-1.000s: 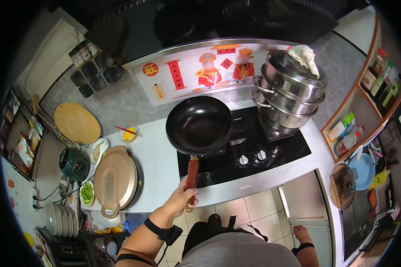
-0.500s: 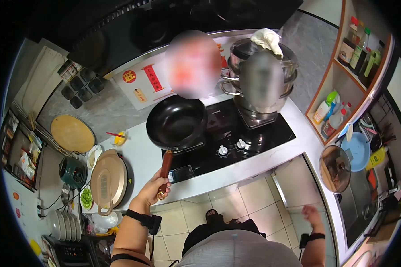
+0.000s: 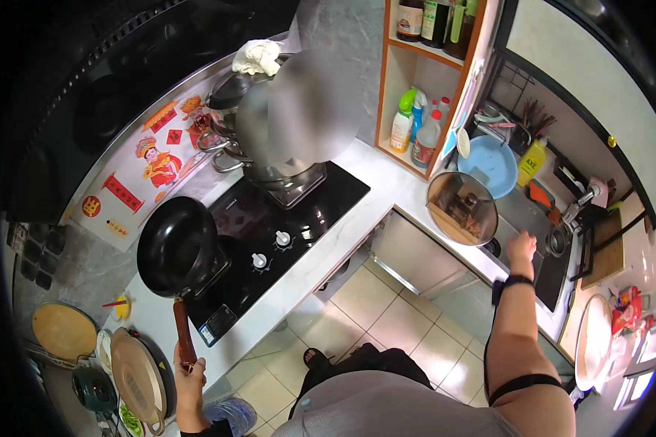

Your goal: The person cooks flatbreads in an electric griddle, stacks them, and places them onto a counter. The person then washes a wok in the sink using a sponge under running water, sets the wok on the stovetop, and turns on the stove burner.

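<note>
My left hand [image 3: 189,375] is wrapped round the end of the brown wooden handle of a black wok [image 3: 176,244]. The wok's inside looks bare and dark; it sits at the left end of the black gas cooktop [image 3: 299,229]. My right hand [image 3: 521,249] is stretched out over the sink [image 3: 550,273], fingers loosely bent and apart, with nothing visible in it. Beside it, a round glass lid [image 3: 462,207] stands at the counter's edge, and a small strainer [image 3: 557,240] is just beyond.
Stacked steel pots [image 3: 229,124], partly blurred, stand on the right burner. A phone-like device [image 3: 217,324] lies at the cooktop's front. A beige electric pan [image 3: 135,379] is at the left. A blue basin [image 3: 488,164] and yellow detergent bottle [image 3: 532,162] stand behind the sink.
My view has turned right, toward the sink. My right hand has moved from beside my body out over the sink. My left hand keeps hold of the wok's handle.
</note>
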A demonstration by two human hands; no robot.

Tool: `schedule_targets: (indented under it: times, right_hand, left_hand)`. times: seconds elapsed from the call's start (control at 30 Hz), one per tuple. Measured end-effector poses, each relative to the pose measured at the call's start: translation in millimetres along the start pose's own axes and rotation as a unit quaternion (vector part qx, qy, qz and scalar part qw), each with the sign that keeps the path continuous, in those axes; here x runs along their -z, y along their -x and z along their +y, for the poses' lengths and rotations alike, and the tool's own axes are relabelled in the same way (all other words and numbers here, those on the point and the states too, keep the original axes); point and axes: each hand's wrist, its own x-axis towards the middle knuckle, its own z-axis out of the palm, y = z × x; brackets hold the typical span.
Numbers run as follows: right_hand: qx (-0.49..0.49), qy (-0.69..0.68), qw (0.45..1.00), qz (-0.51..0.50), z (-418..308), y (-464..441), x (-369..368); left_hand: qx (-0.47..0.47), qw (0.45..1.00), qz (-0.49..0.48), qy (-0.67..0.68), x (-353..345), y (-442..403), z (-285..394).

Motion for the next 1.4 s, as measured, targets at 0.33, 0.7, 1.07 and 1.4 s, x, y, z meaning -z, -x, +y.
schedule_targets:
  times: [0.33, 0.7, 1.07, 1.4]
  right_hand:
    - [0.433, -0.188, 0.876, -0.103, -137.8, 173.9, -92.3]
    - [0.598, -0.139, 0.742, -0.271, -406.2, 347.7, -39.9]
    - [0.598, 0.198, 0.701, -0.336, -509.5, 383.5, -52.1]
    - [0.611, 0.263, 0.676, -0.318, -516.7, 387.5, -75.6]
  left_hand:
    - [-0.065, 0.996, 0.039, 0.042, 8.0, -7.6, -18.2]
    - [-0.145, 0.987, 0.065, -0.023, 5.3, -5.7, -39.5]
    - [-0.04, 0.965, -0.187, 0.177, 36.2, -17.7, -17.8]
    - [-0.07, 0.951, -0.242, 0.179, 38.0, -28.3, -34.1]
